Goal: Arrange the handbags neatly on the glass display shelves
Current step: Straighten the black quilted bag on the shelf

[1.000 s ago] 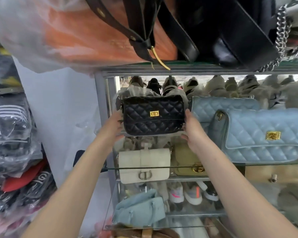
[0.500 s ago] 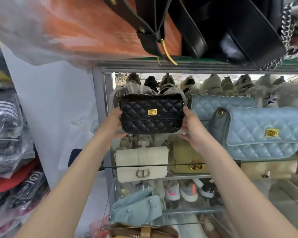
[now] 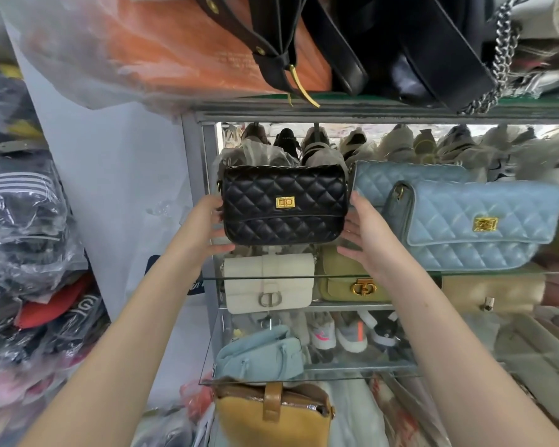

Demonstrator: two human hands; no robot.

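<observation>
One black handbag [image 3: 284, 206], left hand [image 3: 204, 225], right hand [image 3: 367, 238]

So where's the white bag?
In the head view, left of centre: the white bag sits on a glass shelf, under the black quilted bag, beside the olive bag.

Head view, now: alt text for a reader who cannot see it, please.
Left hand and right hand hold a black quilted handbag by its ends at a glass shelf, left of two light blue quilted handbags. More handbags sit on shelves below.
</observation>
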